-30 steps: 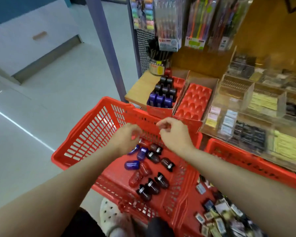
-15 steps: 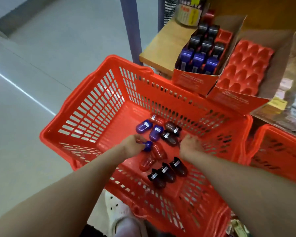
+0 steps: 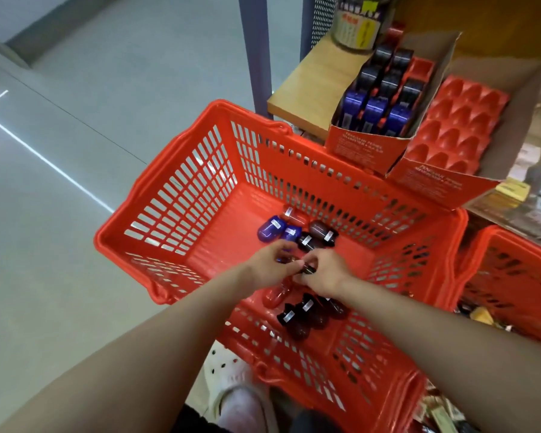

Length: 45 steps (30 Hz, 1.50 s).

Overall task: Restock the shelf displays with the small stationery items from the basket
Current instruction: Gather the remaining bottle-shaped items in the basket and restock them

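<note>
Two red baskets: the near basket (image 3: 181,195) holds about ten small capsule-shaped items, blue (image 3: 270,228), red (image 3: 275,296) and dark brown (image 3: 300,326), each with a white label. The left hand (image 3: 267,265) and right hand (image 3: 324,273) meet low inside, fingers curled, pinching one dark item (image 3: 306,269) between them. On the wooden shelf (image 3: 313,79) stand two red display boxes: one (image 3: 353,145) partly stocked, the other (image 3: 456,126) showing bare sockets. Grey floor (image 3: 75,89).

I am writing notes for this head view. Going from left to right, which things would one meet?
Grey floor → red basket → left hand → right hand → open display box → empty red tray → second red basket.
</note>
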Each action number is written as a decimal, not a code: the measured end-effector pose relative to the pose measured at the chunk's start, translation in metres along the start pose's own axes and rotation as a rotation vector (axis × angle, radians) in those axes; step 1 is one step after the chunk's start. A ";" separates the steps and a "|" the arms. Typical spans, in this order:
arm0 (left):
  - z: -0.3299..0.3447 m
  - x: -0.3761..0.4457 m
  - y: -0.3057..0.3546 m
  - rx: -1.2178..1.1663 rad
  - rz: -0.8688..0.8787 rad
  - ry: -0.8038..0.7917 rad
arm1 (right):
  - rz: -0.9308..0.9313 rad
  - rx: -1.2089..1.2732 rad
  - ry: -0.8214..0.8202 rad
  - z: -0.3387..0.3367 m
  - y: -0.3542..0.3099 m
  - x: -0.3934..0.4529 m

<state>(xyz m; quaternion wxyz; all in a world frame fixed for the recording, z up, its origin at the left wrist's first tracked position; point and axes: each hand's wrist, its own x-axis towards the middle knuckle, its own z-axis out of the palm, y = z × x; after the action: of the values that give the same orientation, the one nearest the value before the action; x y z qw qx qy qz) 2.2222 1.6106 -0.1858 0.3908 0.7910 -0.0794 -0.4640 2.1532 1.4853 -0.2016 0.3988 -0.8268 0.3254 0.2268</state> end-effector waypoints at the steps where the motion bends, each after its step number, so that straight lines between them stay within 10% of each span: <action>1: -0.001 -0.001 0.004 0.018 0.013 -0.035 | -0.052 0.079 -0.018 -0.002 -0.002 -0.003; 7: -0.013 -0.012 -0.003 -0.108 -0.143 -0.151 | 0.021 0.426 -0.098 -0.010 0.003 -0.004; 12: -0.025 -0.006 -0.015 -0.298 -0.233 -0.002 | 0.242 -0.448 -0.145 0.013 0.032 0.006; 18: -0.028 0.004 -0.022 -0.515 -0.279 -0.017 | 0.233 -0.538 -0.038 0.043 0.048 0.010; 26: -0.025 0.000 -0.008 -0.733 -0.279 -0.041 | 0.090 0.652 0.067 0.015 0.003 0.009; 35: -0.027 -0.010 -0.001 -0.863 -0.160 0.067 | -0.033 0.944 0.006 0.015 -0.023 -0.014; 45: -0.041 0.000 -0.007 -0.928 -0.186 0.191 | 0.117 -0.482 -0.218 0.037 0.032 -0.008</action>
<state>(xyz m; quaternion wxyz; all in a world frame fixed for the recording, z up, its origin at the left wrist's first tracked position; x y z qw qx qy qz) 2.2536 1.6374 -0.1798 0.6648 0.5761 0.2431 -0.4088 2.1203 1.5032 -0.2339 0.2092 -0.8483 0.2643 0.4083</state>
